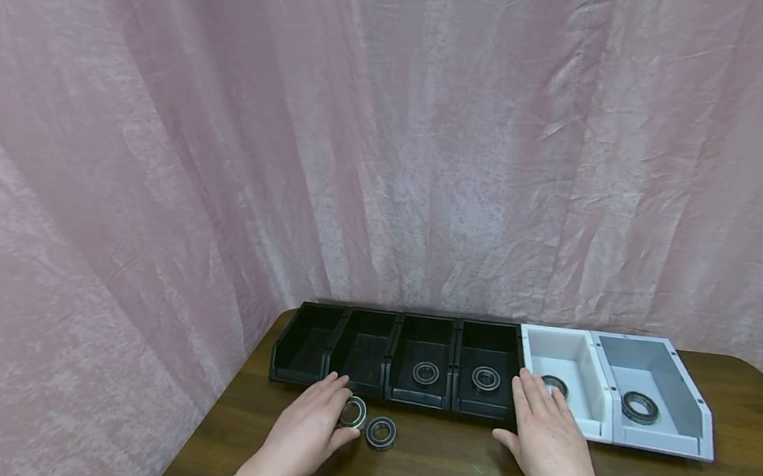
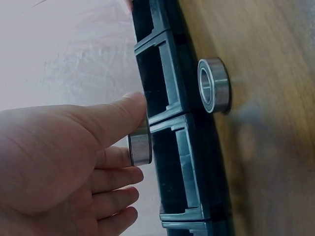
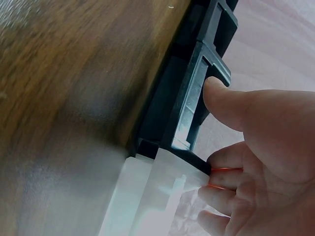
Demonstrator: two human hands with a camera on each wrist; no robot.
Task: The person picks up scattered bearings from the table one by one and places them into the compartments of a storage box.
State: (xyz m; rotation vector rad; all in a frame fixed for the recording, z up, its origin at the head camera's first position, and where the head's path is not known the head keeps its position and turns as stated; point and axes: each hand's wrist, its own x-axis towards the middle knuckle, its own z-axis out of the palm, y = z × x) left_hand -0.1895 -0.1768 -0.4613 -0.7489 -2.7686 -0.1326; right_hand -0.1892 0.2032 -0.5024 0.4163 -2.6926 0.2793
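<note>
My left hand (image 1: 309, 429) pinches a steel ball bearing (image 2: 141, 143) between thumb and fingers, in front of the second black bin (image 1: 363, 343) from the left. A second bearing (image 1: 380, 433) lies on the wooden table just right of that hand; the left wrist view shows its shiny outer ring. My right hand (image 1: 550, 438), fingers extended and holding nothing, hovers over the front of the white bin (image 1: 590, 396), near where it meets the rightmost black bin (image 3: 189, 108). A bearing (image 1: 555, 385) in the white bin is partly hidden behind its fingers.
Four bins in black, one white and one pale grey bin (image 1: 679, 401) stand in a row along the back of the table (image 1: 441, 474). Single bearings lie in the third black bin (image 1: 425, 373), the fourth (image 1: 486, 379) and the grey one (image 1: 639, 408). A pink curtain (image 1: 430, 158) hangs behind.
</note>
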